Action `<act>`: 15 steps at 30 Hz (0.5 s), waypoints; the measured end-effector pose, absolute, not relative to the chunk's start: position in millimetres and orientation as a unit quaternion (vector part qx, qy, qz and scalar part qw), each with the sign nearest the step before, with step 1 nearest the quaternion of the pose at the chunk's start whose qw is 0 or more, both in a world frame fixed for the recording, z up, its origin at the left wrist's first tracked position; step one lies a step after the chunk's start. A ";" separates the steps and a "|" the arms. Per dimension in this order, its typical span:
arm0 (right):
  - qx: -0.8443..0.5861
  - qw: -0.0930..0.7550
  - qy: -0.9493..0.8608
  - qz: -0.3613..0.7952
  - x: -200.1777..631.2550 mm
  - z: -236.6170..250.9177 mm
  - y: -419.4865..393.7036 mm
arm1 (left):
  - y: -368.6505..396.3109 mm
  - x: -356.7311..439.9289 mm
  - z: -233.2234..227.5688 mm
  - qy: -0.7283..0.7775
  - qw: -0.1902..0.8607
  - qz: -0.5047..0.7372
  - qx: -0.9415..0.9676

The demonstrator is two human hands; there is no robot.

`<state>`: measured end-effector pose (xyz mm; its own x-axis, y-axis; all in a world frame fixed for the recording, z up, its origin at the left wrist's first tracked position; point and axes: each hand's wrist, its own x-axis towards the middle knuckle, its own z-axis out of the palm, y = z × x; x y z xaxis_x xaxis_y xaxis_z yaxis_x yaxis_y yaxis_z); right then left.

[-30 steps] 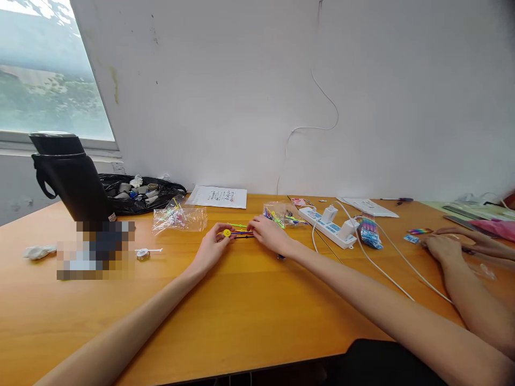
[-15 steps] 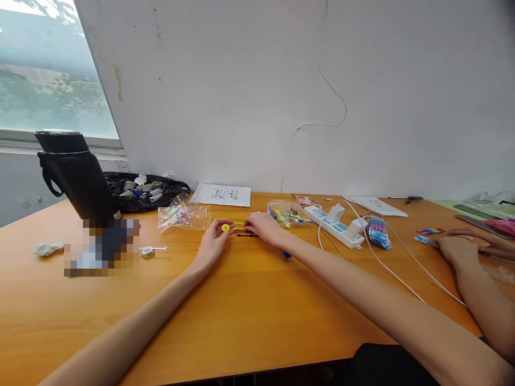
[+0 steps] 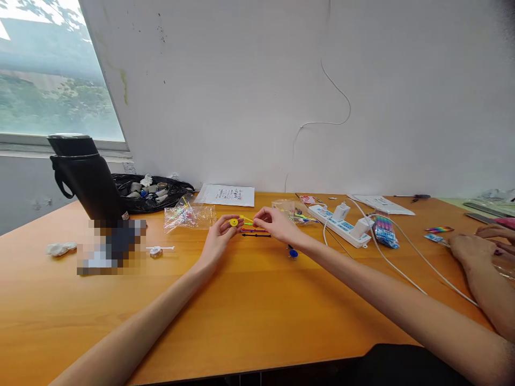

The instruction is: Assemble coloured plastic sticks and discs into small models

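Yellow disc (image 3: 234,222) pinched in fingers of the left hand (image 3: 217,237), a yellow stick (image 3: 247,219) runs crosswise to the right hand (image 3: 278,225), fingertips seemingly closed on its end, a black stick (image 3: 257,235) lying just below.

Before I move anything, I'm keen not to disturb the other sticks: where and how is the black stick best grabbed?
Probably pinch the black stick at mid-length, coming down from the near side: it lies thin and flat, with other sticks just beyond it.
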<state>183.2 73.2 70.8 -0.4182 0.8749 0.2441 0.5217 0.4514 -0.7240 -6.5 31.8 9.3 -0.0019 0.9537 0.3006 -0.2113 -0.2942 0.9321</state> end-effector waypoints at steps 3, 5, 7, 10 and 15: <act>-0.411 0.364 -0.681 0.484 178.6 72.2 43.8 | 26.5 -2.8 13.1 0.328 0.517 0.590 0.525; -0.396 0.377 -0.578 0.605 174.6 71.5 25.5 | 23.6 -0.8 15.2 0.322 0.524 0.580 0.533; -0.386 0.383 -0.510 0.667 171.7 70.9 11.8 | 21.4 0.2 17.1 0.320 0.525 0.573 0.542; -0.374 0.393 -0.506 0.671 171.8 71.7 3.1 | 18.5 0.4 19.6 0.322 0.524 0.563 0.553; -0.360 0.407 -0.598 0.589 181.7 74.3 10.9 | 12.6 2.6 22.7 0.299 0.537 0.544 0.571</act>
<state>181.7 10.9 74.3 -0.4092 0.9102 0.0634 -0.0493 0.0473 -0.9977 2.6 12.6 22.7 0.2284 0.9263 0.2997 -0.2431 -0.2438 0.9389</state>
